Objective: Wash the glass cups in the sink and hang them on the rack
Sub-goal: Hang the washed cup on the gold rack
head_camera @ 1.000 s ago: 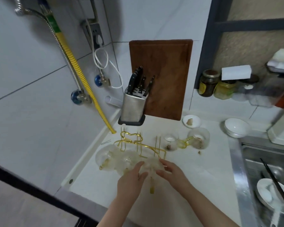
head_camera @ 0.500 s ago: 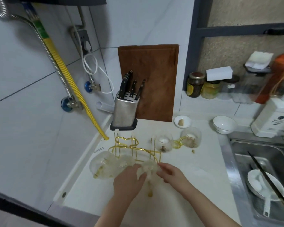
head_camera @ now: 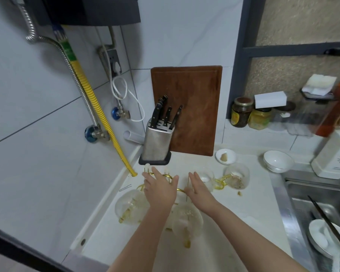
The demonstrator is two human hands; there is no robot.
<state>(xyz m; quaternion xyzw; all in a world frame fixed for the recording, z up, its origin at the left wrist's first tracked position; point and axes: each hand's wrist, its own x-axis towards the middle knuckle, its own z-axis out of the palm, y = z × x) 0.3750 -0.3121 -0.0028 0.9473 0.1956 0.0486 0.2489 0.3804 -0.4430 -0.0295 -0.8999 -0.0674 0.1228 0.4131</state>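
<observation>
While both arms reach fwd in the head view, left hand [head_camera: 159, 190] and right hand [head_camera: 199, 190] hover over the gold rack [head_camera: 180, 190] w/ fingers straight, gripping nothing. 2 glass cups hang mouth-down on the rack: 1 at left [head_camera: 129, 208], 1 nearer the camera [head_camera: 186, 219]. 2 more cups [head_camera: 237, 176] sit on the counter [head_camera: 214, 246] to the right, beside the rack. Sink [head_camera: 294, 195] at far right holds a plate w/ chopsticks [head_camera: 330, 224].
</observation>
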